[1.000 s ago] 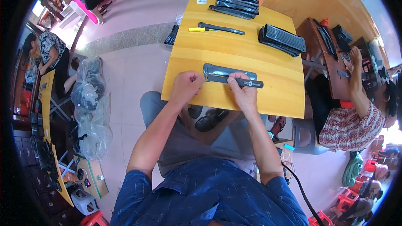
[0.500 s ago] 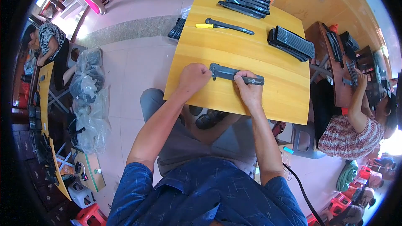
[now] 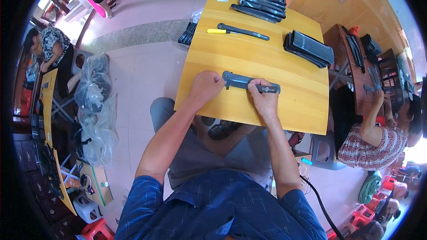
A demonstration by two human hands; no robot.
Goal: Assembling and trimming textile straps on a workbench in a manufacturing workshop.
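A long flat black bar-shaped piece (image 3: 240,80) with a rounded knob at its left end lies across the near part of the yellow wooden table (image 3: 204,60). My right hand (image 3: 265,100) grips it near its right end, thumb on top. At the knob end my left hand (image 3: 207,86) is closed, thumb and fingertips pinched together close beside the piece. What those fingers hold, if anything, is too small to tell. Farther back lie a similar black piece (image 3: 249,32) and a screwdriver with a yellow handle (image 3: 216,31).
Black pieces lie bundled (image 3: 260,4) at the table's far edge. A stack of ridged black pieces (image 3: 309,49) sits at the right. Clear plastic bags (image 3: 93,84) stand on the floor at left. A person (image 3: 373,144) works at another table on the right.
Both hands hold nearly the same places, the left fingers shifting only slightly at the knob end. The person at right has lowered their hands a little.
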